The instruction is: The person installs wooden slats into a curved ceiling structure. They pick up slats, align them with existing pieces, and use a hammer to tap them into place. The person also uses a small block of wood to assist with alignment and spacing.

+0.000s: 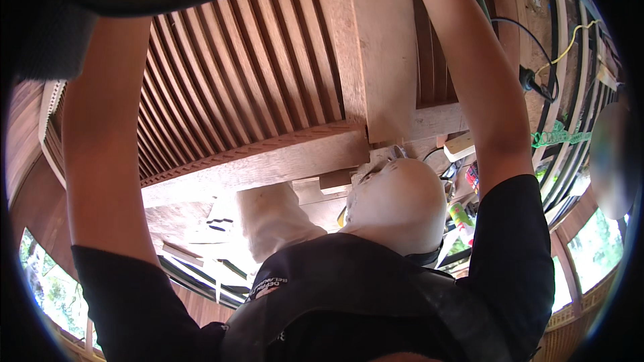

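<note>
Both my arms stretch out past the top of the picture, so neither hand shows. My left forearm (104,127) passes over the left side of a slatted wooden panel (235,60), a louvre-like frame with many parallel slats. Across the panel's near end runs a thick wooden rail (268,161). A wide upright board (382,47) borders the slats on the right. Beyond that board lies my right forearm (469,60), its wrist cut off at the upper edge. What either hand touches is hidden.
A thick black hose or strap (201,1) curves across the upper left. To the right are a black cable connector (528,80), a yellow cord (570,47) and green netting or coil (560,135). A green-and-red container (461,218) lies near my knee, below a pale wood block (459,146).
</note>
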The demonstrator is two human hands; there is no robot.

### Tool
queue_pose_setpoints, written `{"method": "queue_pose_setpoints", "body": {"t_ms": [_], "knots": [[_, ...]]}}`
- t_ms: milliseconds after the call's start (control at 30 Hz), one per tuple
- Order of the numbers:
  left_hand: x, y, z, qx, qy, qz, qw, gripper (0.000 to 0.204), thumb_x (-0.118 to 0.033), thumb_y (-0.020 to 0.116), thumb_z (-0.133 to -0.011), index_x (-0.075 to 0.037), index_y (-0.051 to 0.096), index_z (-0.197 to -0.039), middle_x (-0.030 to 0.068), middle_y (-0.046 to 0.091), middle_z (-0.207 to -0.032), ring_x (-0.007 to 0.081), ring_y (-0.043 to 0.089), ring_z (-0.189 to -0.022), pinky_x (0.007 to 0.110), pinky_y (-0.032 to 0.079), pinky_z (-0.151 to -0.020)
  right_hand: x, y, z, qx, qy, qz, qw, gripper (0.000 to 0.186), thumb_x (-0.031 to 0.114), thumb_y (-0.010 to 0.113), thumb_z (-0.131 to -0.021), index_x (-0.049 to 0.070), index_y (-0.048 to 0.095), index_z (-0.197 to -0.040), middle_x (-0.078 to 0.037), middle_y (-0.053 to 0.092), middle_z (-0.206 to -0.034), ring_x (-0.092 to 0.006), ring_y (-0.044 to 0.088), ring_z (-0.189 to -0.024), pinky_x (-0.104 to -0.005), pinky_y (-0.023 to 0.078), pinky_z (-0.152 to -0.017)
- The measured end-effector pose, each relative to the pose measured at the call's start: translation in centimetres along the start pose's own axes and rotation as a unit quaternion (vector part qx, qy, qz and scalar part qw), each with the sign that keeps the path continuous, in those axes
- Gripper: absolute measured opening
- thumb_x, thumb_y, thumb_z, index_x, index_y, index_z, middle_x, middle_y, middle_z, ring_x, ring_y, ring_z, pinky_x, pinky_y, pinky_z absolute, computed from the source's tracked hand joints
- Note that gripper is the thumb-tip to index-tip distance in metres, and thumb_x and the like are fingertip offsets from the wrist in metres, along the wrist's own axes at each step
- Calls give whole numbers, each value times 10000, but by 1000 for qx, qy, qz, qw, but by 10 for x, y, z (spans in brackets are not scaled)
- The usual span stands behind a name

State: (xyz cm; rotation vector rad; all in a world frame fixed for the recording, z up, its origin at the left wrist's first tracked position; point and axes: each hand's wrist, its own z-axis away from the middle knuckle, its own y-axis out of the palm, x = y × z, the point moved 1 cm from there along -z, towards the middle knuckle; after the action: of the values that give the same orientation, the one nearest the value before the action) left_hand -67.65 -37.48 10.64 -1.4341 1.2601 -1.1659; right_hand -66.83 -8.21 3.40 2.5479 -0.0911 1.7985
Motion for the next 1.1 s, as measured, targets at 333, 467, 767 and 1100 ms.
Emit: {"method": "queue_pose_setpoints", "body": {"t_ms": [333, 467, 767, 1100], "knots": [[7, 7, -5, 46, -10, 11, 999, 773, -663, 662, -863, -163, 514, -1435, 184, 618, -1352, 355, 592, -1240, 495, 474, -1062, 90, -85, 173, 109, 56, 197, 973, 523, 323, 689, -981, 4, 594, -1385, -217, 616, -1391, -360, 609, -1278, -426, 475, -1085], [-10, -8, 25, 51, 5, 79, 996, 796, -678, 634, -895, -165, 481, -1485, 195, 545, -1448, 357, 512, -1344, 498, 436, -1128, 94, -83, 194, 102, 22, 192, 976, 514, 298, 700, -969, 13, 598, -1383, -212, 633, -1360, -376, 618, -1257, -432, 487, -1065], [-91, -103, 348, 235, 16, 216, 947, 621, -398, 679, -912, -133, 532, -1454, 179, 479, -1529, 375, 442, -1433, 540, 341, -1217, 94, -82, 193, 108, 13, 205, 973, 592, 209, 782, -875, 1, 580, -1392, -216, 634, -1329, -398, 616, -1232, -451, 497, -1039], [-95, -79, 370, 124, 32, 275, 953, 452, -229, 686, -783, -85, 689, -1211, 154, 674, -1247, 372, 572, -1267, 510, 403, -1134, 125, -54, 183, 177, 99, 476, 856, 980, 508, 797, -835, -16, 364, -1541, -279, 486, -1480, -417, 470, -1394, -522, 423, -1132]]}}
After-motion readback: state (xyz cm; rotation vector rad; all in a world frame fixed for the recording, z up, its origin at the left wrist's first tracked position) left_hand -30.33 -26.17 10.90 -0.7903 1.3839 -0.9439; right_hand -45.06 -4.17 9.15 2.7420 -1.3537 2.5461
